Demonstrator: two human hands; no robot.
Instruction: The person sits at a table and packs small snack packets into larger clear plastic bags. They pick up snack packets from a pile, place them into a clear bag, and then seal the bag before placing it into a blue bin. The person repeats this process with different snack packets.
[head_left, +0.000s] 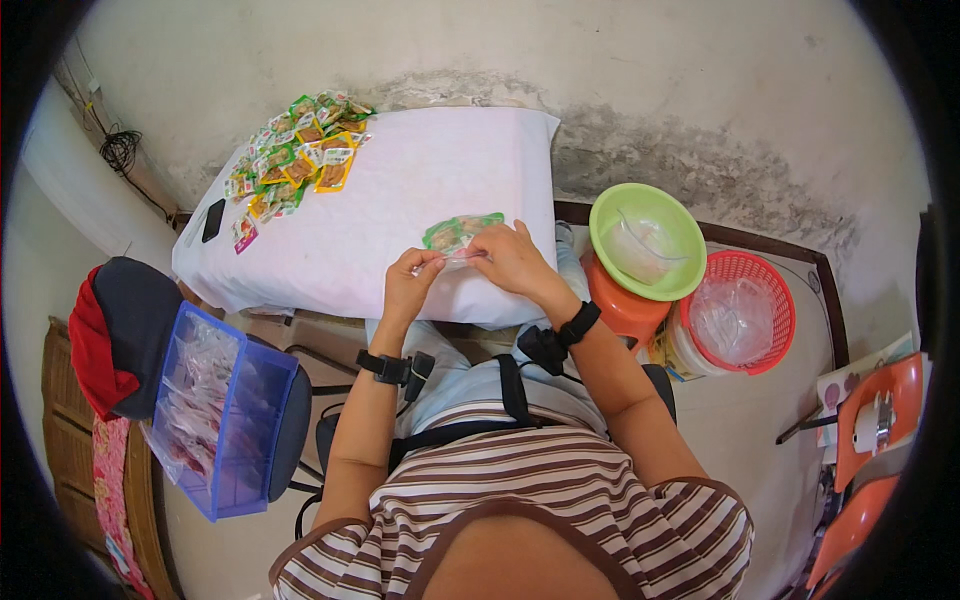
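Note:
Over the front right part of the white-covered table (435, 165), my left hand (411, 281) and my right hand (510, 259) pinch the near edge of a clear plastic bag (457, 264) between fingers and thumbs. Green snack packets (448, 235) show within or under the bag, just beyond my fingertips; which of the two I cannot tell. A heap of small sealed snack packets (300, 154), green, yellow and white, lies at the table's back left. Each wrist wears a black strap with a small device.
A black phone (214, 220) lies at the table's left edge. A blue plastic crate (256, 431) of filled clear bags rests on a chair at left. At right, a green basin (600, 225) stands on an orange stool (626, 304), beside a red basket (786, 322); both hold clear plastic.

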